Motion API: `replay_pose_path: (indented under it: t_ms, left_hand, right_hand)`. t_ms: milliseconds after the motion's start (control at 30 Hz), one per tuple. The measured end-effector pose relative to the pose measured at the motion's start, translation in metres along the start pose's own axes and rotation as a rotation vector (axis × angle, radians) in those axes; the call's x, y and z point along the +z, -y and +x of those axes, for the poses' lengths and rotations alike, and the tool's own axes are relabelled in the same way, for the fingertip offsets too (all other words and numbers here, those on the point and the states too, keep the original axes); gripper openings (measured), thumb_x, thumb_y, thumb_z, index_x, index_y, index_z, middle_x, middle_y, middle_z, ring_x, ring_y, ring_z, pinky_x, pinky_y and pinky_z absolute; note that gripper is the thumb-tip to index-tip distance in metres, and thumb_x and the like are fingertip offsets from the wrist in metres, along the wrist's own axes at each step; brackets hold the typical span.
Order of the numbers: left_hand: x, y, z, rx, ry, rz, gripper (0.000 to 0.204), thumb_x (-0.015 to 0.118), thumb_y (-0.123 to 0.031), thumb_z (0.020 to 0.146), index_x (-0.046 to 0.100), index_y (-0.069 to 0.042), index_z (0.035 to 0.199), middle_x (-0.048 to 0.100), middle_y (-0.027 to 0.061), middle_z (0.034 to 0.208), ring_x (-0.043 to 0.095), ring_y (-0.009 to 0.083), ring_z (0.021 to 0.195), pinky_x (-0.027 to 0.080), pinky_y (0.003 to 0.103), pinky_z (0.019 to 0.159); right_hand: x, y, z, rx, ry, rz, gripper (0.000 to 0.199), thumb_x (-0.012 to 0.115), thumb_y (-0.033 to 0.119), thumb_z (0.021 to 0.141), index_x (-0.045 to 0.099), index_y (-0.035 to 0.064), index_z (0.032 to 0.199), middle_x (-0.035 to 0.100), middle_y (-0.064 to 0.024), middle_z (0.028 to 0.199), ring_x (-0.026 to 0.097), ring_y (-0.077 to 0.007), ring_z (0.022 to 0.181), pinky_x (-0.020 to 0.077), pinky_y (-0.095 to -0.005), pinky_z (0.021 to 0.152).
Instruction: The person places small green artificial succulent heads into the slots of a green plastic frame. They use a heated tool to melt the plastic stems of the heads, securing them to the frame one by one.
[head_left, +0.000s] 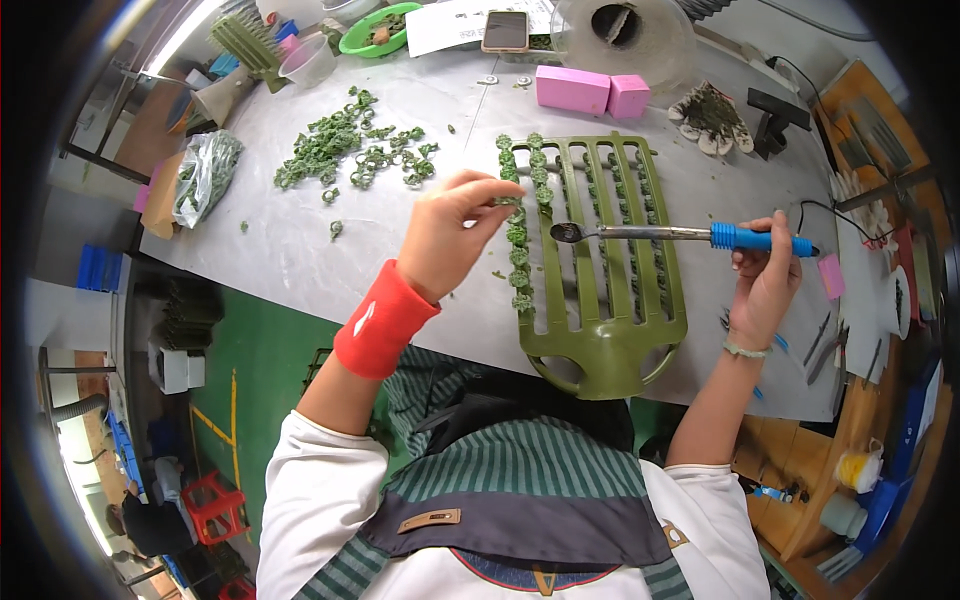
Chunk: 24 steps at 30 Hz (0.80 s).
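Right fingers (780,240) snug around blue-handled tool (683,233)

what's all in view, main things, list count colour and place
workbench: one, grey, centre
slotted frame: one, olive, right of centre
leafy pieces: many, green, bench's left and along frame
tool: one, blue-handled metal, over frame
pink blocks: two together, pink, bench's back
phone: one, dark, back centre
bowl: one, green, back left
bag: one, clear, bench's left end
glove: at least one, grey-white, back right
stool: at least one, red, lower left
wristband: one, red, left wrist
left hand: one, bare, at frame's left row
right hand: one, bare, holding tool
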<state>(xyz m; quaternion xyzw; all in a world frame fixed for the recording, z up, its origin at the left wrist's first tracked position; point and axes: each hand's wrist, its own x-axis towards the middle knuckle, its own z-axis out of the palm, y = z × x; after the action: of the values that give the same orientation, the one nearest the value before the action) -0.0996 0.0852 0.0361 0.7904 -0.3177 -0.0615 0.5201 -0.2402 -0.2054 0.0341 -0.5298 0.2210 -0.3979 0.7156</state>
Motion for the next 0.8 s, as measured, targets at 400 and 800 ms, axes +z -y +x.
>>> replay_pose_path:
  t_ms: [400,800]
  left_hand:
    - [0.041,0.014,0.014,0.310,-0.045,0.609,0.024,0.076,-0.013,0.072,0.070,-0.018,0.094,0.064,-0.0015,0.073,0.056,0.0198,0.088,0.038,0.035,0.084]
    - [0.041,0.020,0.012,0.322,-0.034,0.733,0.022,0.076,-0.016,0.072,0.069,-0.019,0.092,0.068,-0.0040,0.084,0.057,0.0187,0.094,0.037,0.037,0.088]
  right_hand:
    - [0.000,-0.023,0.000,0.035,0.029,0.098,0.027,0.064,0.025,0.090,0.063,0.0010,0.078,0.064,-0.0077,0.072,0.056,-0.0131,0.050,0.0434,-0.0240,0.046]
    - [-0.008,-0.010,0.001,-0.007,-0.021,0.022,0.026,0.065,0.024,0.089,0.063,0.0016,0.075,0.064,-0.0072,0.069,0.055,-0.0111,0.049,0.0423,-0.0223,0.044]
